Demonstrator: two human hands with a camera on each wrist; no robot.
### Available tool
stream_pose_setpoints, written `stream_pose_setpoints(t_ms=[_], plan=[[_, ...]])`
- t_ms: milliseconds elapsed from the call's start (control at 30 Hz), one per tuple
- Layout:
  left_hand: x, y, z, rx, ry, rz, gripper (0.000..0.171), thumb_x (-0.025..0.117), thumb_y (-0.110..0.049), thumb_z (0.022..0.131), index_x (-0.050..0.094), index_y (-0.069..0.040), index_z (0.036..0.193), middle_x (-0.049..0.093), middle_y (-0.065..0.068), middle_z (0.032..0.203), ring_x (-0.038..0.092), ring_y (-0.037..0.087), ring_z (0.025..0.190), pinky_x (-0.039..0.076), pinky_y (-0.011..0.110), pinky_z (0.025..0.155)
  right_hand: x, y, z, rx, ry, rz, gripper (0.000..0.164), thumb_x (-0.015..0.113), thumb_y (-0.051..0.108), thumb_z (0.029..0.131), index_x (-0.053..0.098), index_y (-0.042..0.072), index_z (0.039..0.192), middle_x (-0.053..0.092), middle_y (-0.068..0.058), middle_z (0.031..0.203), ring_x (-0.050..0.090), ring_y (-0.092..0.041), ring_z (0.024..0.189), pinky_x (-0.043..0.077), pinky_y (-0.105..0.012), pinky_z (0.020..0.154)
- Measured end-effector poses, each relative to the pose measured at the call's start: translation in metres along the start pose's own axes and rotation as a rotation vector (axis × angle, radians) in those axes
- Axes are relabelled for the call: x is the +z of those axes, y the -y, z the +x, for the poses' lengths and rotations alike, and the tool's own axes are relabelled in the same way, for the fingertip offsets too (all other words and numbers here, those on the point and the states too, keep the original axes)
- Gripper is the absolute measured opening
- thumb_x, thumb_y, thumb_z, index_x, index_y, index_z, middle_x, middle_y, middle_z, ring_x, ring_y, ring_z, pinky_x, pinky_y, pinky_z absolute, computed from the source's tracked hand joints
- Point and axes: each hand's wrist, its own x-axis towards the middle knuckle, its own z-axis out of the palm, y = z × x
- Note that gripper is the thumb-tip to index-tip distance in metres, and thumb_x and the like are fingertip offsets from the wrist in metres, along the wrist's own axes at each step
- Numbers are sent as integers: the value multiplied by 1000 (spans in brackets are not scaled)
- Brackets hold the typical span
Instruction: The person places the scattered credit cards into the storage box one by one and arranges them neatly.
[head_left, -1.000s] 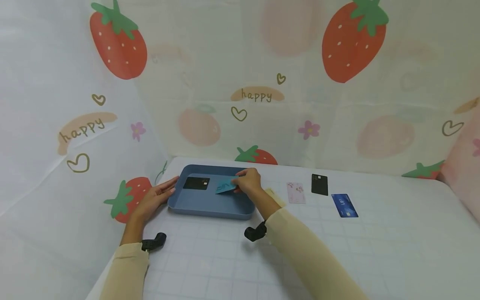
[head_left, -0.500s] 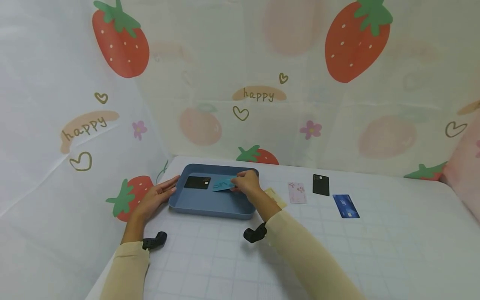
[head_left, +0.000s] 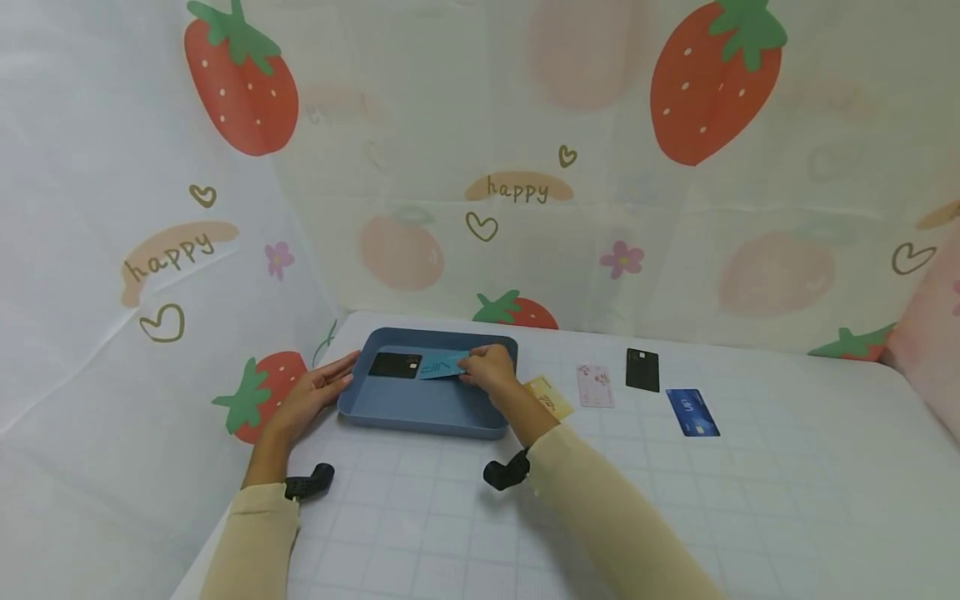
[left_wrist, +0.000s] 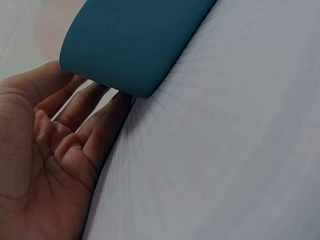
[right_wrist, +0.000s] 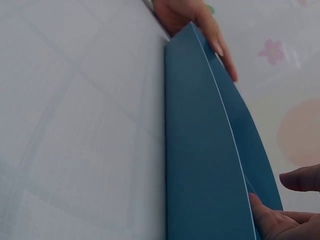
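- My left hand [head_left: 311, 400] lies along the near-left end of a blue tray [head_left: 420, 410], fingers extended and touching its outer wall, probably to steady it; nothing is gripped there.
- My right hand [head_left: 489, 369], well apart from the left, reaches into the tray's right half, fingers bent, pinching the right end of a light blue card [head_left: 441, 365]. The right wrist view hides the pinch behind the wall.
- That card lies nearly level between my hands, perhaps held by one end so it can be settled gently.
- Just left of it, nearer my left fingers, a black card [head_left: 395, 365] lies flat in the tray; I cannot tell whether they touch.
- My right forearm slants inward, its wrist outside the tray; my left forearm rises steeply.
- Beyond my right wrist, rightward, lie a yellow card [head_left: 551, 398] partly behind my arm, a pink card [head_left: 595, 386], a second black card [head_left: 642, 370] and a dark blue card [head_left: 692, 412], seemingly spread apart for easy picking.
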Motion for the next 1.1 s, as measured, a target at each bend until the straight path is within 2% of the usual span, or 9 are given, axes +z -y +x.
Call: stream_pose_setpoints(t_ms=[167,567,1100], plan=[[2,-2,0,-2,5,2,58,59,-26,105,38,-14,158,35,6,163,31,21,150,40,12,102,1,-2,0,-1,-5,-14,49,68,8,96,54,-7,140,54,-23,144,71,-25,109,57,-27,89],[4,-4,-2,1,12,-6,57,57,-23,106,36,-12,158,33,8,163,31,21,150,40,12,102,5,-3,-5,-32,23,-59,58,68,12,96,46,-10,146,49,-24,150,66,-28,117,53,-36,99],[2,-5,-4,13,14,7,57,56,-24,106,36,-13,158,33,7,163,29,23,151,40,11,102,3,5,-14,-11,50,-122,62,65,18,99,40,-9,149,45,-23,153,62,-34,122,41,-46,112]])
